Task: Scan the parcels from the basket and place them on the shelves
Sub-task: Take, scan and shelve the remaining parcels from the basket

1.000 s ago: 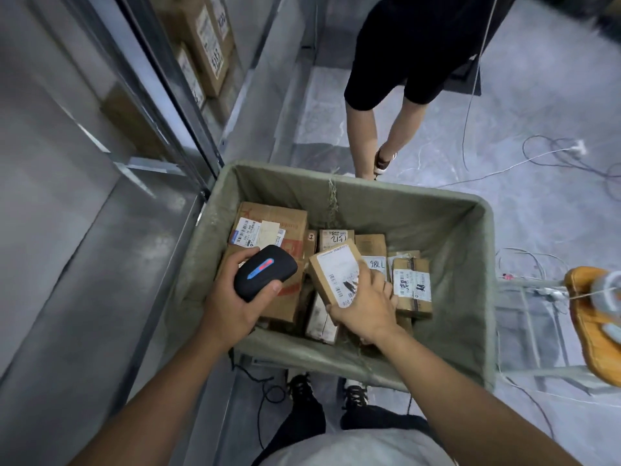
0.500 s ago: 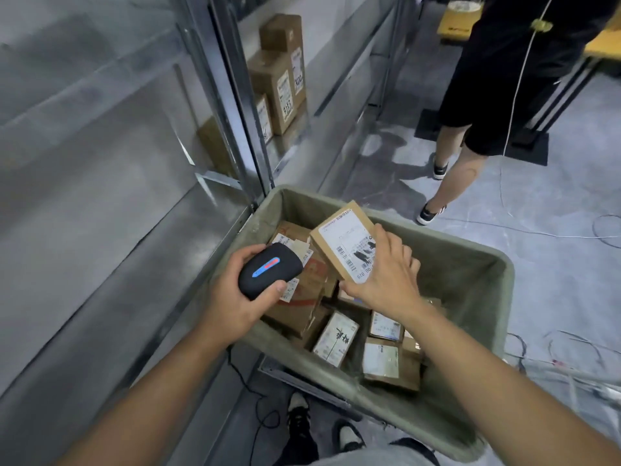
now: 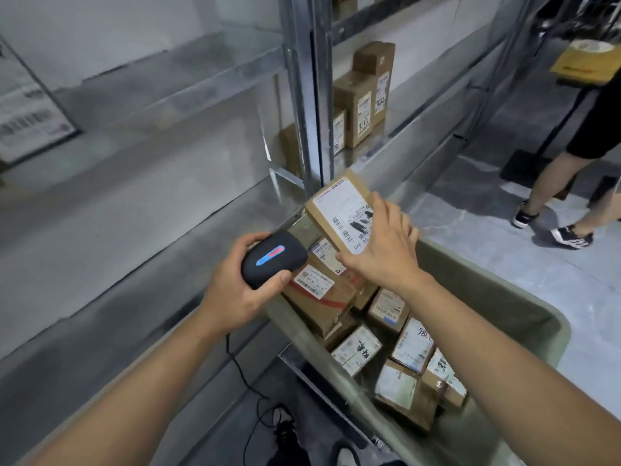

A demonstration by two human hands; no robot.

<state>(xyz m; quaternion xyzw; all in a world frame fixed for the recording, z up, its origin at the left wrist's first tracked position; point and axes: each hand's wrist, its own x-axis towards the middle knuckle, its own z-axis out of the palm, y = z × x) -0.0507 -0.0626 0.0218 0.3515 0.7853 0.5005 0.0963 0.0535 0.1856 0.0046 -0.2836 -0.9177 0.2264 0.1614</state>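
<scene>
My left hand (image 3: 232,290) grips a black handheld scanner (image 3: 273,258) with a red and blue light strip, just left of the basket's corner. My right hand (image 3: 383,247) holds a small cardboard parcel (image 3: 339,210) tilted, its white label facing up, above the far left corner of the grey-green basket (image 3: 504,317). The scanner's front sits close to the held parcel's lower edge. Several more labelled cardboard parcels (image 3: 356,353) lie piled in the basket below.
Metal shelves (image 3: 141,210) run along the left. Three upright parcels (image 3: 363,105) stand on the shelf past the upright post (image 3: 312,95). Another person's legs (image 3: 564,196) are on the floor at the right. A black cable (image 3: 248,381) trails down by my shoes.
My right hand lifted the parcel out of the basket and carried it up toward the shelf post. My view swung up and left. The scanner stayed beside it.
</scene>
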